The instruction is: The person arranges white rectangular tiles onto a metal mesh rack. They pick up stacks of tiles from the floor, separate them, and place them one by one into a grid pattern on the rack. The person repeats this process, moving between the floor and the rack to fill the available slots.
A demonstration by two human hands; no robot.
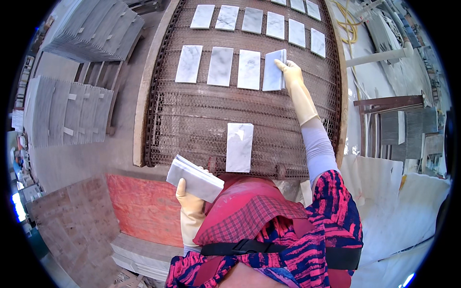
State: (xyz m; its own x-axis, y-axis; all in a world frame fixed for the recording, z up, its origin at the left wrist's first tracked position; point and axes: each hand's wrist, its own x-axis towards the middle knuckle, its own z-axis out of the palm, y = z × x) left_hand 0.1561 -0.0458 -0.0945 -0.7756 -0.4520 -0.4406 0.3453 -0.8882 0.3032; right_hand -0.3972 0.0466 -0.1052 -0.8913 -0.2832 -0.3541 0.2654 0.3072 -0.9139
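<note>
My left hand [191, 204], in a cream rubber glove, grips a small stack of marble tiles [194, 180] in front of my apron, thumb on the near side. Out to the far right, my gloved right hand [292, 77] is closed on the right edge of some marble tiles [272, 72]. More than one edge shows there, at the end of a row on a mesh conveyor belt [192, 113]. To their left lie a veined tile [249, 70], a greyer tile [220, 66] and another tile [189, 64], spaced apart. Nearest me, a short tile stack [239, 148] rests on the belt.
Farther up the belt are more rows of tiles [252, 20]. A wooden rail [149, 91] edges the belt's left side. Slab stacks [67, 113] stand on the left, by a red board [144, 209]. On the right are a pipe [379, 57] and a yellow hose [349, 29].
</note>
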